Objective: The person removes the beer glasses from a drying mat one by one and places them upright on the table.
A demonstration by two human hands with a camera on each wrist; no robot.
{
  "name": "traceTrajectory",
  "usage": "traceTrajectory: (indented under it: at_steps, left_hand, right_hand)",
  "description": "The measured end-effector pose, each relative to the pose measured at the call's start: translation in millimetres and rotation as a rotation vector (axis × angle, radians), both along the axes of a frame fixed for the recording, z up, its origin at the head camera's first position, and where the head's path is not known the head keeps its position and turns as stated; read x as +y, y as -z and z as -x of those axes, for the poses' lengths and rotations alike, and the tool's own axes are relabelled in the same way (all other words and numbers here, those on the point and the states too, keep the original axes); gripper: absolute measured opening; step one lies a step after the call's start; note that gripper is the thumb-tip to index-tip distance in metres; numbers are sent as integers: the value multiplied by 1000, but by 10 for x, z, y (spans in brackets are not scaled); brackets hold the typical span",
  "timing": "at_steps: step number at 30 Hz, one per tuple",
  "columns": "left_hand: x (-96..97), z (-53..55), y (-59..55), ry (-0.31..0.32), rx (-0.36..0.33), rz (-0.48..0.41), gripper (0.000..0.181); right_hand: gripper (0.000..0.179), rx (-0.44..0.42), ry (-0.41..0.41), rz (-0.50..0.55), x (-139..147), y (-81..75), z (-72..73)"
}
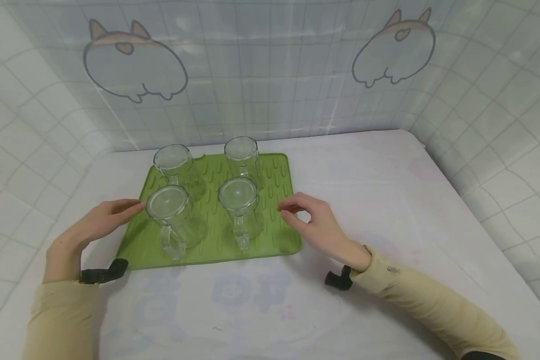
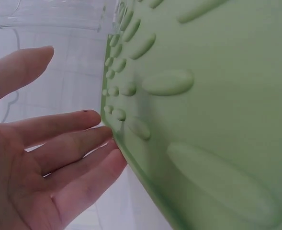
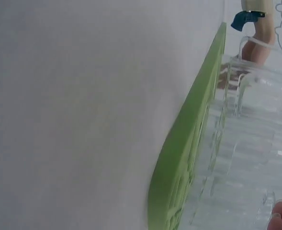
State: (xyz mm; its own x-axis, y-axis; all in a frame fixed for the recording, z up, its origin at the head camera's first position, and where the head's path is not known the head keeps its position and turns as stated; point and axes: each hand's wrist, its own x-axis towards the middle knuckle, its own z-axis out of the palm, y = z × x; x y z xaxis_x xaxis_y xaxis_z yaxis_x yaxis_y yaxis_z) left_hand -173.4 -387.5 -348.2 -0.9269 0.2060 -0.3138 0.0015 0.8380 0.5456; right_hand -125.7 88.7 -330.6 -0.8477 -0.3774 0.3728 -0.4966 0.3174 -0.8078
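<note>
Several clear glass mugs stand on a green ridged drying mat (image 1: 274,242), apparently bottoms up. The front left mug (image 1: 168,204) and front right mug (image 1: 238,195) have their handles toward me. Behind them are a back left mug (image 1: 173,159) and a back right mug (image 1: 241,150). My left hand (image 1: 96,222) is at the mat's left edge, fingers extended close to the front left mug. In the left wrist view, that hand's fingertips (image 2: 105,134) meet the mat's edge. My right hand (image 1: 317,225) hovers by the mat's right edge, fingers loosely bent, thumb apart, holding nothing.
A white cloth (image 1: 364,175) covers the table under the mat. Grid-patterned curtains (image 1: 270,75) with cartoon animal drawings enclose the back and sides. Each wrist wears a black strap with a camera mount (image 1: 105,272).
</note>
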Motion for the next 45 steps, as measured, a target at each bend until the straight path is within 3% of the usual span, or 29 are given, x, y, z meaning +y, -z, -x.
traceTrajectory:
  at_steps: [6, 13, 26, 31, 36, 41, 45]
  left_hand:
    - [-17, 11, 15, 1, 12, 2, 72]
    - [-69, 14, 47, 18, 17, -40, 68]
    - [-108, -10, 62, 12, 36, -35, 67]
    - [-118, -13, 61, 20, 52, -31, 66]
    - [-108, -7, 57, 17, 49, -35, 67]
    - [-103, 2, 54, 14, 52, -27, 66]
    - [-121, -2, 62, 2, 49, -5, 66]
  right_hand:
    - [16, -8, -31, -9, -104, -89, -89]
    - [16, -2, -65, 25, -181, 283, 49]
    - [18, 7, -154, 35, -383, 268, -36]
    - [20, -50, -172, 29, -440, 278, -54]
    - [23, -162, -159, 40, -496, 299, -52]
    - [24, -308, -150, 111, -578, 323, -60]
    - [23, -362, -167, 185, -639, 343, -81]
